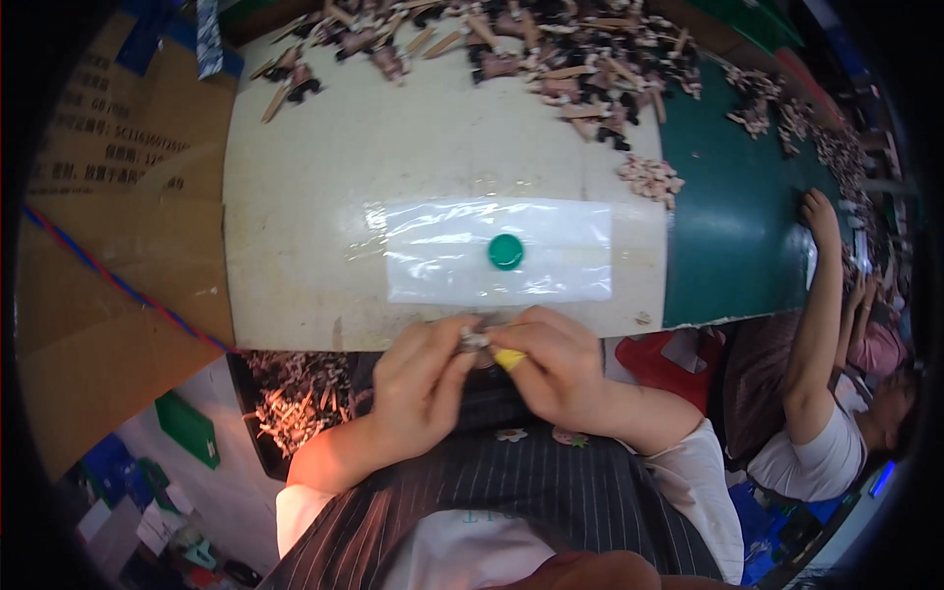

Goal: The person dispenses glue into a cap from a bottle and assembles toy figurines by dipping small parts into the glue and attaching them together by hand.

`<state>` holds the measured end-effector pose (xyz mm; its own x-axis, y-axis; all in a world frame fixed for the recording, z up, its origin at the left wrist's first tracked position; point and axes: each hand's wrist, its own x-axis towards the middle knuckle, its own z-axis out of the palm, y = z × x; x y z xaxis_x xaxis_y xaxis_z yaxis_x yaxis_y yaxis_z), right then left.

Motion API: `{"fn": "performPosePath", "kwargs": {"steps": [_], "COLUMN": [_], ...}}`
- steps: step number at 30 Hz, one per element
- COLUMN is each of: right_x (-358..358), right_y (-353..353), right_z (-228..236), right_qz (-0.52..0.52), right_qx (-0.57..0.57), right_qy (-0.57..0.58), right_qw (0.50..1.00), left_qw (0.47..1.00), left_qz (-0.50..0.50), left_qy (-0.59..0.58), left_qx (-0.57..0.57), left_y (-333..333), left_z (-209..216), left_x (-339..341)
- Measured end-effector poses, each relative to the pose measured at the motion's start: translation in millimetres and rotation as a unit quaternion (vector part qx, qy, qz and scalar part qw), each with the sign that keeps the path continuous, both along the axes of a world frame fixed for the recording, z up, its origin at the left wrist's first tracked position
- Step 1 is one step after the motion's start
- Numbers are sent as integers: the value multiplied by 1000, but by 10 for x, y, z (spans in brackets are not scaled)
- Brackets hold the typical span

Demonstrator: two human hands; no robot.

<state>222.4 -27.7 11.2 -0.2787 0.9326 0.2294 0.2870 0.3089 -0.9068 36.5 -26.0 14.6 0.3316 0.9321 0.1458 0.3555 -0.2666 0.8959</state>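
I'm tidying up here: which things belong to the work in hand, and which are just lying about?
Likely part of the work:
small blurred piece between left hand and right hand
heaped dark, pink and tan pieces
pile of pale pieces
green cap on clear plastic sheet

Probably just lying about:
cardboard
blue-and-red cord
green rectangular object, lower left

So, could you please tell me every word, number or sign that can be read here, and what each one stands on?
Cardboard: several lines of dark printed characters and numbers, partly legible; I won't copy the wording.
White shirt: a short row of greenish letters, upside down, by the edge of the striped apron; likewise not copied.
Round green object: no marking I can make out.
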Motion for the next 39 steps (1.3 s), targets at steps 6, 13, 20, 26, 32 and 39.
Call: {"fn": "performPosePath", "kwargs": {"steps": [6, 13, 20, 26, 32, 39], "right_x": [583, 1502, 1443, 1164, 853, 459], "right_y": [245, 633, 589, 418, 236, 375], "right_z": [-32, -282, -313, -177, -44, -81], "right_qz": [-152, -371, -353, -342, -222, -108], "right_qx": [19, -23, 20, -24, -122, -92], "right_qy": [-57, -236, -256, -109, 49, 31], "right_qw": [987, 898, 900, 933, 966, 989], "left_qw": [965, 934, 974, 874, 913, 949], "left_qz": [177, 298, 8, -30, 0, 88], "left_qy": [-21, 190, 148, 277, 301, 242], "left_qx": [-194, -44, 170, 397, 276, 182], "left_y": [-363, -439, 1127, 2381, 2177, 1533], "left_z": [45, 235, 379, -186, -359, -45], "left_x": [-935, -1253, -29, 606, 414, 80]}}
